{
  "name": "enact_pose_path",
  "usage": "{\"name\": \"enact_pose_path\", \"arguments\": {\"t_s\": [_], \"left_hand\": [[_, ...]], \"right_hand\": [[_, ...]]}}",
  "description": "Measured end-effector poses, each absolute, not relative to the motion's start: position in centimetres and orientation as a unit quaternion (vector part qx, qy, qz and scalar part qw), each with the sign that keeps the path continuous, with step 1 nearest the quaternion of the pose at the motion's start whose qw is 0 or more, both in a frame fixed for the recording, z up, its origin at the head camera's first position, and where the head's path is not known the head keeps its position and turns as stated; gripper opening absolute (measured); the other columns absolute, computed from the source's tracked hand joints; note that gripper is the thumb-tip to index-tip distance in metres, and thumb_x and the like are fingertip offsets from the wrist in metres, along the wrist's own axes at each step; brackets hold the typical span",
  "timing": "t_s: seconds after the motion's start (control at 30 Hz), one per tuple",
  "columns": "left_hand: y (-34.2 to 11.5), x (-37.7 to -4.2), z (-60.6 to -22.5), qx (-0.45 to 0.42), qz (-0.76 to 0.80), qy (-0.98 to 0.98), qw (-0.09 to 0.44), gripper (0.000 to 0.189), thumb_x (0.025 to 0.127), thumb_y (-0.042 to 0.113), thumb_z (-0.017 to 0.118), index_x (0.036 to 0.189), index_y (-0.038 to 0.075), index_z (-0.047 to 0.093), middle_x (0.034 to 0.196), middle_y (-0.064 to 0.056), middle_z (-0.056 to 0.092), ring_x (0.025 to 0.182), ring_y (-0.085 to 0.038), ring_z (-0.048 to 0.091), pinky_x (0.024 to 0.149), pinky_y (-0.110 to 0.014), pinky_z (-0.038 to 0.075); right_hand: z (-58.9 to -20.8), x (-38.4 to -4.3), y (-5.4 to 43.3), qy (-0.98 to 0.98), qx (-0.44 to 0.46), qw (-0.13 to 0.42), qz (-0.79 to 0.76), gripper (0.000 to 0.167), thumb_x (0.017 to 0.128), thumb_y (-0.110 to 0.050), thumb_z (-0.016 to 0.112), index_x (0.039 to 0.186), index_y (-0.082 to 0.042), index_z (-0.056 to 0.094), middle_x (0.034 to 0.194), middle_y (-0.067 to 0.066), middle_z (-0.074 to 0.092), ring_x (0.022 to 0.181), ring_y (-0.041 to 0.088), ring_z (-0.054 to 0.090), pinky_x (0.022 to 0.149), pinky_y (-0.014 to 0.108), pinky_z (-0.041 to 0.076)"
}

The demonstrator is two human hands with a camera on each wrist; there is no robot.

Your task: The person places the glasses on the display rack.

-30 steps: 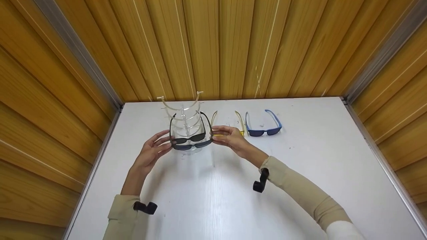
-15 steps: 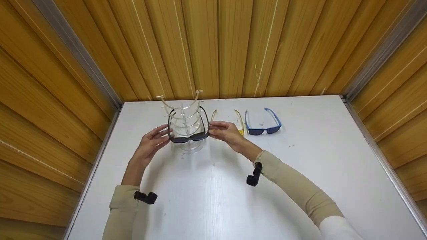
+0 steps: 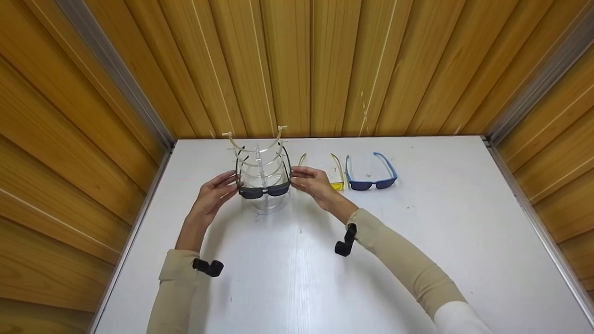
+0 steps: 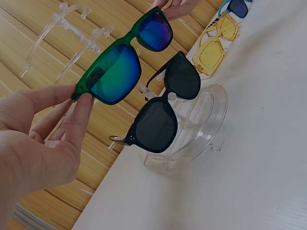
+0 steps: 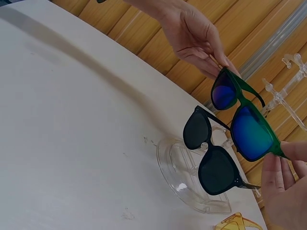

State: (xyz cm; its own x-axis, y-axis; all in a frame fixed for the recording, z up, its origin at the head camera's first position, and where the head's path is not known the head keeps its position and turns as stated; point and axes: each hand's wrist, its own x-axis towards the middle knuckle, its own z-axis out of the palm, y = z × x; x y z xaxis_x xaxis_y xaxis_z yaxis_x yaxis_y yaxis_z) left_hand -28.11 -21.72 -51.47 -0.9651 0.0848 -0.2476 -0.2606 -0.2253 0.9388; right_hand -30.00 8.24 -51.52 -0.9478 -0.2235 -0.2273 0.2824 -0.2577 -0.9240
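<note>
Green-framed sunglasses (image 4: 115, 72) with blue-green mirrored lenses are held level between my two hands, at the clear display stand (image 3: 259, 160). My left hand (image 3: 209, 197) pinches one hinge end between thumb and fingers. At the opposite hinge end, my right hand (image 3: 318, 185) does the same. Just below hang black sunglasses (image 4: 163, 105) on a lower tier of the stand; from the head view the green pair largely covers them. Whether the green pair touches the stand's arm, I cannot tell. Upper tiers of the stand rise behind the lenses.
Yellow glasses (image 3: 338, 185) lie to the right of the stand, partly behind my right hand. Beside them are blue sunglasses (image 3: 371, 183) with their temples spread. A wood-look wall (image 3: 325, 69) stands behind the white table (image 3: 297, 269).
Both hands have moved the green sunglasses away from me, toward the stand. In the head view they now overlap the black pair, which showed separately a second ago.
</note>
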Motion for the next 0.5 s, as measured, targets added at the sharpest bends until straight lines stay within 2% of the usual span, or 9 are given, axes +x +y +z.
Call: {"name": "enact_pose_path", "arguments": {"t_s": [0.1, 0.17, 0.27, 0.4, 0.5], "left_hand": [[-21.6, -28.5, -51.7, -0.081, 0.787, 0.602, 0.105, 0.052, 0.097, -0.008, 0.061, 0.147, -0.002, 0.049, 0.136, -0.010, 0.068, 0.109, -0.013, 0.074, 0.104, -0.028, 0.056], [-21.6, -28.7, -51.8, -0.084, 0.788, 0.601, 0.103, 0.052, 0.097, -0.007, 0.061, 0.147, -0.002, 0.049, 0.133, -0.006, 0.069, 0.109, -0.012, 0.073, 0.104, -0.027, 0.056], [-21.5, -29.0, -51.8, -0.089, 0.791, 0.599, 0.092, 0.051, 0.097, -0.005, 0.062, 0.147, -0.001, 0.050, 0.123, 0.000, 0.073, 0.108, -0.009, 0.072, 0.104, -0.027, 0.056], [-21.5, -29.4, -51.8, -0.092, 0.792, 0.598, 0.079, 0.053, 0.097, -0.005, 0.063, 0.147, -0.002, 0.050, 0.120, 0.003, 0.074, 0.108, -0.008, 0.072, 0.104, -0.025, 0.055], [-21.4, -29.9, -52.0, -0.095, 0.796, 0.593, 0.076, 0.053, 0.096, -0.006, 0.063, 0.147, -0.003, 0.050, 0.117, 0.003, 0.075, 0.105, -0.006, 0.072, 0.103, -0.025, 0.056]], "right_hand": [[-51.6, -30.3, 8.0, 0.594, 0.031, 0.152, -0.789, 0.045, 0.095, 0.008, 0.062, 0.139, 0.008, 0.056, 0.143, 0.030, 0.056, 0.096, 0.008, 0.068, 0.088, 0.023, 0.059], [-51.6, -30.5, 7.9, 0.601, 0.037, 0.150, -0.784, 0.045, 0.095, 0.007, 0.063, 0.139, 0.006, 0.057, 0.142, 0.028, 0.058, 0.094, 0.006, 0.067, 0.088, 0.024, 0.058], [-51.7, -30.9, 7.6, 0.612, 0.039, 0.148, -0.776, 0.044, 0.095, 0.004, 0.064, 0.139, 0.003, 0.059, 0.136, 0.022, 0.064, 0.090, 0.005, 0.066, 0.084, 0.023, 0.055], [-51.8, -31.3, 7.3, 0.618, 0.031, 0.146, -0.772, 0.044, 0.097, 0.002, 0.063, 0.140, 0.003, 0.057, 0.127, 0.014, 0.069, 0.088, 0.004, 0.064, 0.077, 0.020, 0.052], [-52.0, -31.5, 7.2, 0.619, 0.027, 0.148, -0.771, 0.044, 0.099, 0.001, 0.060, 0.142, 0.002, 0.056, 0.127, 0.013, 0.069, 0.092, 0.006, 0.064, 0.082, 0.023, 0.053]]}}
